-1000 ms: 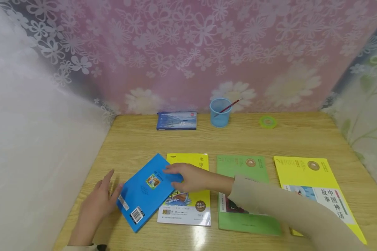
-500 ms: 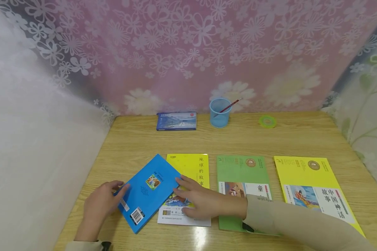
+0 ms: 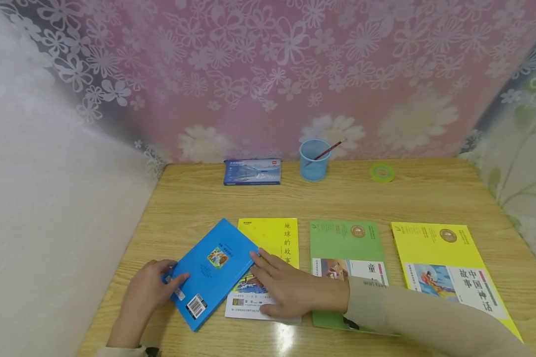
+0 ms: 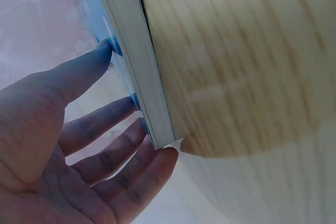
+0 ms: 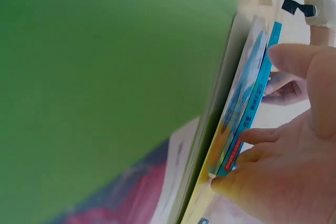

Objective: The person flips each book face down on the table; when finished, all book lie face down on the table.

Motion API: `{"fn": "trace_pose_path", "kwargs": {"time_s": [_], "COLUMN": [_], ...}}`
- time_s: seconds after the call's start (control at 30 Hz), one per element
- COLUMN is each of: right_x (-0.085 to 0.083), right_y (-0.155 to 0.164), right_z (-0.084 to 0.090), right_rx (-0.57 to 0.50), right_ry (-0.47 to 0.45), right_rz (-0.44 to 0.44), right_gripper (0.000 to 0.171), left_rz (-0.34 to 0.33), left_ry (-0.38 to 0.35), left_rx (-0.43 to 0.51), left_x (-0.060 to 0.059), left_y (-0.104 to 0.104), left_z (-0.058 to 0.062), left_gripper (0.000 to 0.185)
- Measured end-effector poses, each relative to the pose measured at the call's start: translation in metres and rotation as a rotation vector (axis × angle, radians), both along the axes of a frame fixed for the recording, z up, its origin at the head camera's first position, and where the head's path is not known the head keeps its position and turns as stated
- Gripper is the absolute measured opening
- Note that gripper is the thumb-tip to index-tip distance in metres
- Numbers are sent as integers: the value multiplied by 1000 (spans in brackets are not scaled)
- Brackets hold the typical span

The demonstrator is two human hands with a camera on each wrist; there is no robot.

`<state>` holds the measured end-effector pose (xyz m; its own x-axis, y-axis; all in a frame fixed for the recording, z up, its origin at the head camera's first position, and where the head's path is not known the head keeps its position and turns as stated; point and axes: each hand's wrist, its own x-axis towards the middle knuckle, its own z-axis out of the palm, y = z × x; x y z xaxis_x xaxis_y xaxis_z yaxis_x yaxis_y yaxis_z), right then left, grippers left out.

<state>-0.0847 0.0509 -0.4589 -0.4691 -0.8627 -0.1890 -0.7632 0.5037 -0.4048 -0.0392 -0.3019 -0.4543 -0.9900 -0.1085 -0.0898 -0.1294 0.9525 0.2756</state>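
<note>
A blue book [image 3: 221, 280], barcode side up, lies slanted over the left part of a yellow book [image 3: 268, 230] with a boat on its cover. At its left edge is my left hand [image 3: 149, 285], thumb over the cover and fingers along the side. In the left wrist view its spread fingers touch the book beside the page edges [image 4: 139, 61]. My right hand [image 3: 288, 287] lies across the yellow book, fingertips at the blue book's right edge and thumb stretched toward me. The right wrist view has fingers on the blue spine [image 5: 252, 108].
To the right lie a green book [image 3: 346, 240], partly under my right sleeve, and another yellow book [image 3: 433, 243]. Along the back stand a flat blue box [image 3: 252, 172], a blue mesh cup [image 3: 313, 166] with a pencil [image 3: 332, 148], and a green tape roll [image 3: 381, 172].
My right hand has drawn back from on top of the blue book to its right edge. The left hand has come closer, its thumb now over the cover. The books have hardly moved.
</note>
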Motion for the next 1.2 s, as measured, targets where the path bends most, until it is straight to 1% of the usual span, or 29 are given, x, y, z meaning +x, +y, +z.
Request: {"fn": "trace_pose_path", "kwargs": {"time_s": [0.13,0.23,0.37,0.5,0.7,0.83,1.0,1.1,1.2], "right_x": [-7,-12,-18,-24,-31,-38,-49,-56,-62], "right_y": [-1,-2,-4,-6,-14,-21,-29,-34,-39], "right_z": [-1,-2,-1,1,2,3,6,7,7], "right_rx": [-20,-17,18,43,59,64,79,104,127], "right_ry": [-27,-15,12,11,28,28,-14,-22,-16], "right_rz": [13,45,89,104,95,89,76,69,60], "right_gripper": [91,91,87,86,88,88,88,90,91], "left_rz": [4,3,-2,-8,-40,-52,-44,-57,-77], "left_ry": [3,9,27,38,25,-22,-83,-82,-59], "left_rx": [12,16,18,22,-3,-24,-45,-58,-63], "left_x": [2,5,9,12,16,18,22,24,26], "left_y": [-1,-1,-2,-2,-1,0,3,3,3], "left_z": [0,-1,-2,-3,-6,-5,-6,-7,-10], "left_gripper": [55,56,57,62,77,88,104,113,121]}}
